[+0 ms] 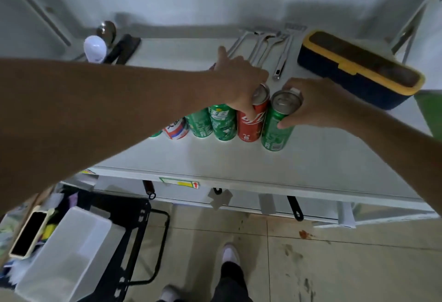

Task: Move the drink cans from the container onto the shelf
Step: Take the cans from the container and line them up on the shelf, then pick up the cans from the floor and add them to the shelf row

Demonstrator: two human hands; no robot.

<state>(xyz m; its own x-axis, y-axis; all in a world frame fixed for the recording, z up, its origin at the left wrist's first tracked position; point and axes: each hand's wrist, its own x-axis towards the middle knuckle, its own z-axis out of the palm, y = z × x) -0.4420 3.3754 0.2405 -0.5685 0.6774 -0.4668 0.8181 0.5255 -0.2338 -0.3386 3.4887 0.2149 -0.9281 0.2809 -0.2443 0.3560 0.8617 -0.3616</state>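
Note:
A row of drink cans stands on the white shelf (239,158). My left hand (239,81) grips the top of a red cola can (250,127). Beside it on the right, my right hand (313,105) holds a green can (275,132) by its upper side. Left of the red can stand two more green cans (222,122), then a white, red and blue can (175,129), partly hidden under my left forearm. A clear plastic container (69,254) sits low at the left on a black cart, and looks empty.
Metal utensils (279,50) lie at the back of the shelf. A blue box with a yellow lid (358,67) sits at the back right. A white bulb-like object (94,48) and a black item are at the back left. My shoes show on the tiled floor below.

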